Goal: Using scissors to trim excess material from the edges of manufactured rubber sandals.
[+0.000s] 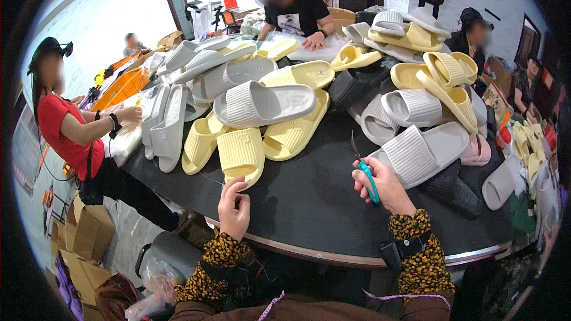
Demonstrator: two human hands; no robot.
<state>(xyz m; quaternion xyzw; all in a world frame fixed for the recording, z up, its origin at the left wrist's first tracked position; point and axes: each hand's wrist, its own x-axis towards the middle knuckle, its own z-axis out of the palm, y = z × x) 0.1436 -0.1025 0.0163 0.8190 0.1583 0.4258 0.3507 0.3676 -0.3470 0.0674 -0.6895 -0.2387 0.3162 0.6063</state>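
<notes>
My right hand (389, 187) is closed around teal-handled snips (369, 184), whose dark, slim blades point away from me over the black tabletop. Just right of it lies a large grey ribbed slipper (410, 153). My left hand (234, 209) is raised at the table's near edge, thumb and fingers curled together in a pinch. Whatever they hold, if anything, is too small to make out. Right beyond those fingertips sits a yellow slipper (241, 150), its toe end toward me. A grey slipper (264, 104) rests across the yellow ones behind it.
Heaps of grey and yellow slippers cover the black table (309, 196), with a black slipper (455, 193) and a pink slipper (476, 151) at right. A person in red (68, 122) stands left; another in black (297, 9) leans over the far side. Cardboard boxes (89, 226) stand lower left.
</notes>
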